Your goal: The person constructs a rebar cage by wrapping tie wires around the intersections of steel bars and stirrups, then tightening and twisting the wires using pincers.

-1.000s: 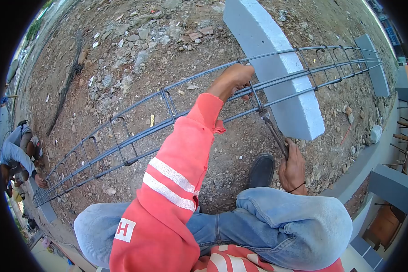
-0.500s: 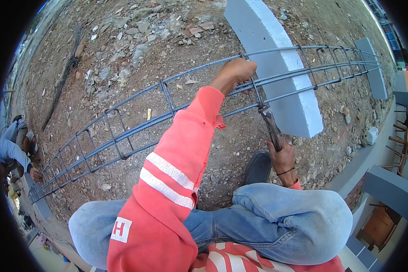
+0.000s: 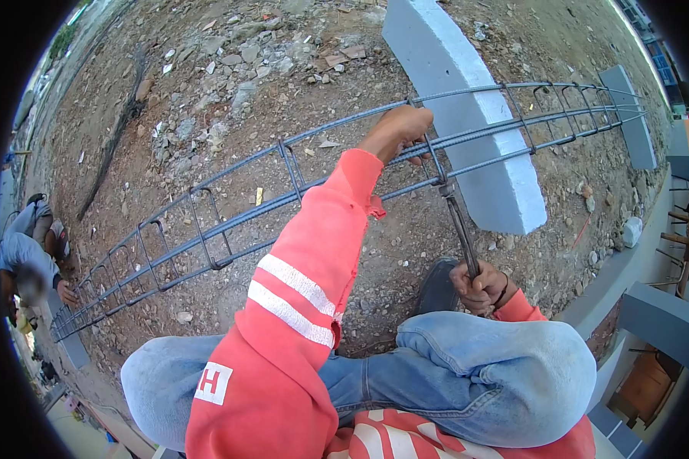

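A long steel rebar cage (image 3: pixel 262 200) with ties spaced along it crosses in front of me. My left hand (image 3: pixel 404 128) reaches over its top bar, closed around a stirrup (image 3: pixel 435 159) near the middle bars. Some of those fingers are hidden behind the steel. My right hand (image 3: pixel 481 287) is wrapped round the handles of dark steel pincers (image 3: pixel 459 222). Their jaws meet the cage at the corner where the stirrup crosses the lowest bar. Whether wire sits in the jaws is too small to tell.
A thick pale concrete block (image 3: pixel 475 164) lies under the cage, just right of my hands. Another block (image 3: pixel 628 115) supports its far right end. At far left, a person (image 3: pixel 31 256) crouches by the other end. Stones and rubble (image 3: pixel 245 57) cover the ground.
My right hand has dropped slightly toward my knee, turning so its fingers show, with the pincer handles closer together. My left hand stays on the stirrup. The view has shifted slightly.
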{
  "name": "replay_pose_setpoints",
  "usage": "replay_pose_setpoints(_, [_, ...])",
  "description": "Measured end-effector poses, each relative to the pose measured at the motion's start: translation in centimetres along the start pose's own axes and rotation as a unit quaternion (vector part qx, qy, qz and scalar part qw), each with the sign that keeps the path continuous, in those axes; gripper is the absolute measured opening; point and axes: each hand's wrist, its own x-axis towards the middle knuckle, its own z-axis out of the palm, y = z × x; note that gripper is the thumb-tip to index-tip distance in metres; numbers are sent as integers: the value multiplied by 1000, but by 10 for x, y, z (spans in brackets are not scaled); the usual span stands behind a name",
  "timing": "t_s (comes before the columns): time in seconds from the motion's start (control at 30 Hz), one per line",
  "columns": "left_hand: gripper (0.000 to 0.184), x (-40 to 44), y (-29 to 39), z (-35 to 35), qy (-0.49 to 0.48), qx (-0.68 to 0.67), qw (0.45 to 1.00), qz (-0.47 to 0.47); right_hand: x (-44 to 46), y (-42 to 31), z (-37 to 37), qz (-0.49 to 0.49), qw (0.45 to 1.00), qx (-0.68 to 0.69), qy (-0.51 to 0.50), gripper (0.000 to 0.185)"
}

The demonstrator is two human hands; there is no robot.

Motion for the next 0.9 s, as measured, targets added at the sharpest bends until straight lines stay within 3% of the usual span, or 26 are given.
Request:
replay_pose_setpoints(0.07, [42, 12, -8, 1, 2, -22, 1000, -5, -4, -1, -8, 18, 996, 43, -81, 28])
replay_pose_setpoints(0.1, [41, 18, -10, 2, 2, -35, 999, -5, -9, -8, 6, 7, 993, -106, 51, 37])
replay_pose_setpoints(0.13, [41, 16, -8, 3, 0, -33, 999, -7, -11, -2, 15, 7, 993, -103, 52, 37])
replay_pose_setpoints(0.17, [42, 14, -7, 1, -17, -35, 999, -9, -13, 6, 25, -84, 893, -371, 239, 35])
replay_pose_setpoints(0.2, [43, 14, -6, 0, -32, -36, 999, -10, -12, 12, 32, -165, 681, -593, 396, 34])
replay_pose_setpoints(0.23, [43, 15, -7, 2, -32, -32, 999, -11, -10, 15, 37, -202, 580, -620, 489, 34])
replay_pose_setpoints(0.33, [45, 16, -8, 1, -16, -44, 999, -11, -14, 18, 37, -213, 547, -621, 519, 29])
replay_pose_setpoints(0.4, [46, 17, -8, 2, -5, -44, 999, -18, -5, 21, 30, -203, 579, -606, 506, 29])
replay_pose_setpoints(0.43, [46, 16, -8, 4, -7, -41, 999, -19, -1, 19, 25, -165, 688, -554, 439, 31])
replay_pose_setpoints(0.47, [47, 15, -8, 4, -8, -41, 999, -17, 5, 27, 16, -149, 856, -391, 304, 33])
replay_pose_setpoints(0.5, [48, 14, -6, 3, -6, -42, 999, -13, 11, 35, 8, -78, 958, -194, 198, 36])
replay_pose_setpoints(0.53, [48, 14, -8, 2, -5, -42, 999, -16, 17, 43, 7, -76, 958, -192, 196, 36])
replay_pose_setpoints(0.57, [51, 13, -9, 2, -17, -49, 998, -20, 22, 52, 9, -83, 992, 81, -50, 35])
replay_pose_setpoints(0.6, [53, 13, -6, 0, -27, -53, 998, -21, 30, 60, 6, -82, 890, 339, -293, 36])
replay_pose_setpoints(0.63, [53, 15, -7, 0, -22, -49, 998, -19, 47, 69, 3, -75, 891, 309, -325, 48])
replay_pose_setpoints(0.67, [59, 14, -12, 1, -27, -23, 999, -6, 48, 77, -3, -76, 889, 309, -331, 48])
replay_pose_setpoints(0.73, [65, 10, -9, -8, -18, 3, 1000, 10, 43, 50, 8, -100, 949, 203, -221, 65])
replay_pose_setpoints(0.77, [72, 5, -7, -12, -29, 120, 992, 4, 31, 42, 13, -111, 979, 135, -108, 72])
replay_pose_setpoints(0.8, [79, 0, -4, -16, -40, 237, 971, -1, 23, 34, 14, -111, 978, 133, -116, 72])
replay_pose_setpoints(0.83, [90, -8, -3, -18, -8, 341, 939, 40, 14, 29, 15, -146, 989, -13, 8, 71])
replay_pose_setpoints(0.87, [90, -13, 2, -26, -3, 345, 938, 37, 8, 28, 12, -177, 963, -157, 132, 69])
replay_pose_setpoints(0.9, [97, -28, 19, -34, -31, 417, 907, 48, 17, 46, -3, -281, 922, -224, 144, 70])
